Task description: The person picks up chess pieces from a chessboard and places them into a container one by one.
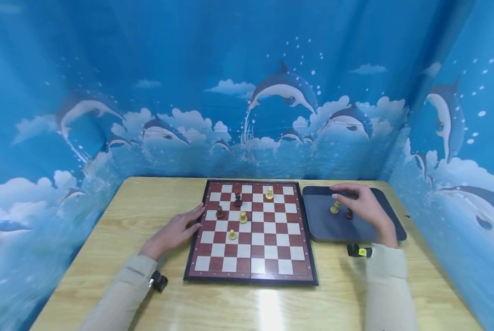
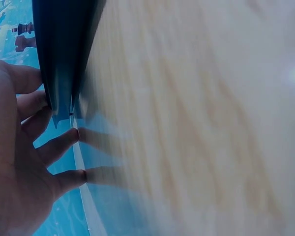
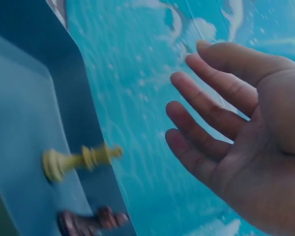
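Note:
My left hand (image 1: 175, 231) touches the left edge of the chessboard (image 1: 271, 277), its fingers fairly straight. The left wrist view shows those fingers (image 2: 37, 105) against the board's dark rim. Above the tray (image 1: 319, 233) hovers my right hand (image 1: 364, 207), holding nothing. Its fingers are loosely bent and spread in the right wrist view. Below it in the tray stand a yellow king (image 3: 71, 162) and a dark chess piece (image 3: 88, 223), both apart from the hand. The dark piece's kind is hard to tell.
On the board stand a dark rook (image 1: 219, 212), a taller dark piece (image 1: 238, 199), a yellow rook (image 1: 243, 217), a yellow pawn (image 1: 232, 235) and another yellow piece (image 1: 269, 193). A dolphin-print curtain (image 1: 180, 92) surrounds the wooden table (image 1: 147, 202).

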Demonstrator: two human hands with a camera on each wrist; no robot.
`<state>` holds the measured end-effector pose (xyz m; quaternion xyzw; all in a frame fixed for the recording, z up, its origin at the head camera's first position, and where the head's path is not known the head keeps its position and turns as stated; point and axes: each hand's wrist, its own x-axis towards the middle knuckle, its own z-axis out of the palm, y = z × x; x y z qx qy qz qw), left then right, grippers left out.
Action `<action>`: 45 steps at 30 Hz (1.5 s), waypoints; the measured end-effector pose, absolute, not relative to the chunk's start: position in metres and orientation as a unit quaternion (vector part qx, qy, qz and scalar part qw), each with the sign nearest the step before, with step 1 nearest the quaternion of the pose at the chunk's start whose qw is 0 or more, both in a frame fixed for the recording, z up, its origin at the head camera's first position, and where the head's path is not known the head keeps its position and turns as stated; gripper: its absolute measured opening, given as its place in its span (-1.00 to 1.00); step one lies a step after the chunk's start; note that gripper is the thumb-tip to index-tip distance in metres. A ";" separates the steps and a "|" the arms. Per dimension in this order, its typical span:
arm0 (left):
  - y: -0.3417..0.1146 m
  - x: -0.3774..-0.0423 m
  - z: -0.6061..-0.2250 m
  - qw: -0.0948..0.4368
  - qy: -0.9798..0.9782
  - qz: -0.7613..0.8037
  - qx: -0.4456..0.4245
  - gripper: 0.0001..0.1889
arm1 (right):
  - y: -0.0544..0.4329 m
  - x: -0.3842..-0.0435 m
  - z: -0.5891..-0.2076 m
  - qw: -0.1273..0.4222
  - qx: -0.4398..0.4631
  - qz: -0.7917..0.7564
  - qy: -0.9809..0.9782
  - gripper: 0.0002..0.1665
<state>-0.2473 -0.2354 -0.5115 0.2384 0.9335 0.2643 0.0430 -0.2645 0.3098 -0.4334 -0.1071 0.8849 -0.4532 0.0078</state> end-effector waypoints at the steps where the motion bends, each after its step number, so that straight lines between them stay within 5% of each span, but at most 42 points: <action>1: -0.235 -0.247 -0.512 0.043 0.934 0.264 0.238 -0.40 | 0.305 -0.266 -0.434 0.012 -0.107 -0.458 0.882 -0.51; 8: -0.232 -0.247 -0.514 0.043 0.934 0.259 0.242 -0.39 | 0.268 -0.286 -0.446 0.010 -0.161 -0.442 0.882 -0.56; 25: -0.233 -0.246 -0.511 0.049 0.935 0.265 0.230 -0.40 | 0.191 -0.351 -0.464 0.117 -0.247 -0.385 0.881 -0.52; 45: -0.236 -0.247 -0.514 0.046 0.935 0.267 0.229 -0.40 | 0.161 -0.360 -0.479 0.109 -0.230 -0.409 0.876 -0.73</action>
